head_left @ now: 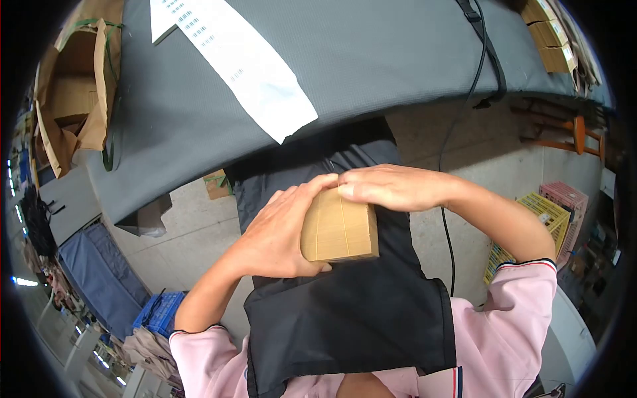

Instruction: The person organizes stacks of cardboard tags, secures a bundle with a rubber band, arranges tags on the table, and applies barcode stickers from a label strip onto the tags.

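As hands (275,229) (398,187) clasp it | tan block (345,232) | left side, far edge touched

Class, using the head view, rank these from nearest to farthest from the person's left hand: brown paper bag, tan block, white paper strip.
1. Tan block: touching the left hand.
2. White paper strip: ahead, upper middle.
3. Brown paper bag: far upper left.

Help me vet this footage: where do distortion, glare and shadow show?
Head view: wide-angle distortion bows the grey table, corners black; same view: a light at far left glares; same view: shadow darkens the floor beneath the table; same view: the tan box looks sharp.
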A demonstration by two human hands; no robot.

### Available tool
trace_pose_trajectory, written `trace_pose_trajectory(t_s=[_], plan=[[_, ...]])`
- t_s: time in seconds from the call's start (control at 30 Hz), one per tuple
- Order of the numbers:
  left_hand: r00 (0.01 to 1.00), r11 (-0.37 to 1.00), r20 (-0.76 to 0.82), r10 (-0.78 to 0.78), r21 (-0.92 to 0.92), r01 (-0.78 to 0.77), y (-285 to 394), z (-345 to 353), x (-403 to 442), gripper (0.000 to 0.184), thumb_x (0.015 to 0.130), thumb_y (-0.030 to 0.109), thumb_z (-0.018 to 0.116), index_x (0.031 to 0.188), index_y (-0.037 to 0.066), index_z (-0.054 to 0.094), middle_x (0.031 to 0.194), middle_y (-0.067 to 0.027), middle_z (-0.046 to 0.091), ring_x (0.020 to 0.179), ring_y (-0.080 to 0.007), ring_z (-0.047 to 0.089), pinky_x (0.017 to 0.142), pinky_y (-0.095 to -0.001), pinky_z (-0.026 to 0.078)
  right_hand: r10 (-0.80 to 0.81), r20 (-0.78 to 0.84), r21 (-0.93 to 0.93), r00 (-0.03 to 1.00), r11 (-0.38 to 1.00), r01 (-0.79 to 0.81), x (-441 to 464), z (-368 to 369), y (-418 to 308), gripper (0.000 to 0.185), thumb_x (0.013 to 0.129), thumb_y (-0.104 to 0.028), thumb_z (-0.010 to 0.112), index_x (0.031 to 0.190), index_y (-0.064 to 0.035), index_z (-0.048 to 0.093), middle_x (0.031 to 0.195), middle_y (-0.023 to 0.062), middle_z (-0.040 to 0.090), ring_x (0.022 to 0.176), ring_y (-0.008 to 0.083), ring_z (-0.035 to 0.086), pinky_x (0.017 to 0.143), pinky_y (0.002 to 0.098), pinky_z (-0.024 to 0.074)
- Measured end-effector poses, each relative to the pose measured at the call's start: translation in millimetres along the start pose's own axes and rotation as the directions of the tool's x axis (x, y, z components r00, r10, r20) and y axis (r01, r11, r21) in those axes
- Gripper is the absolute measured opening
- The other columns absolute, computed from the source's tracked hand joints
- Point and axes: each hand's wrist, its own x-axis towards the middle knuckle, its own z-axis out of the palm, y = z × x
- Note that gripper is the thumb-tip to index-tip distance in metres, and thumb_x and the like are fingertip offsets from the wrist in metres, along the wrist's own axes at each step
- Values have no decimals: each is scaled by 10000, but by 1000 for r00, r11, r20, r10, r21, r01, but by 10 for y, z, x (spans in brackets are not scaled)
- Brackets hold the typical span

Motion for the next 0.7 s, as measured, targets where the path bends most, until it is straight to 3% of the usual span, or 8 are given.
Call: trace_pose_trajectory(t_s=[0.2,0.3,0.37,0.43,0.5,0.57,0.6,0.7], plan=[[979,936,190,70,-352,2,-329,-160,41,1076,522,200,801,1455,78,279,1377,-147,402,1244,-282,427,1022,-359,332,-100,-49,205,994,973,108,62,65,345,640,981,-498,299,1225,48,526,1233,165,569,1154,236,508,996,345,351],[992,823,116,49,-567,26,-428,-171,12,1073,518,192,800,1447,52,283,1397,-132,391,1295,-245,382,1056,-339,302,-338,-206,133,918,920,369,127,194,478,495,1005,-359,286,1147,52,523,1155,145,584,1098,250,535,973,346,366],[995,767,97,-4,-639,65,-419,-160,-10,1071,516,178,801,1440,25,282,1390,-127,402,1301,-236,375,1075,-335,281,-354,-283,168,891,897,410,57,252,460,438,997,-303,279,1171,39,489,1173,139,561,1098,246,536,946,356,390],[989,491,90,-115,-861,135,-404,-139,-38,1060,514,147,792,1433,8,283,1375,-145,417,1292,-240,389,1072,-330,282,-392,-317,205,864,861,466,56,321,549,395,986,-248,288,1198,31,469,1185,137,550,1094,238,537,927,357,405],[986,424,60,-156,-898,122,-452,-73,-83,944,540,126,767,1370,-42,352,1300,-161,489,1197,-237,488,1026,-331,358,-422,-353,242,835,821,517,79,460,606,364,975,-193,297,1225,23,449,1197,135,540,1089,230,538,907,357,420],[950,140,112,-290,-977,158,-486,8,-90,805,581,149,749,1283,-77,425,1181,-159,567,1065,-219,574,937,-321,445,-346,-593,305,727,739,601,110,658,601,364,933,-76,339,1281,18,382,1204,151,527,1085,219,538,859,340,449],[956,120,28,-293,-991,66,-389,52,-61,705,625,179,736,1221,-84,467,1090,-148,608,966,-209,618,854,-310,498,-317,-651,335,690,696,636,134,757,615,413,884,23,363,1297,18,354,1216,159,511,1082,212,540,820,308,466],[933,42,42,-357,-997,61,-336,175,-34,682,654,188,730,1226,-74,468,1092,-148,606,982,-215,617,862,-309,500,-197,-786,274,586,739,616,92,1047,593,509,834,74,474,1315,27,315,1207,166,506,1086,207,539,848,303,490]])
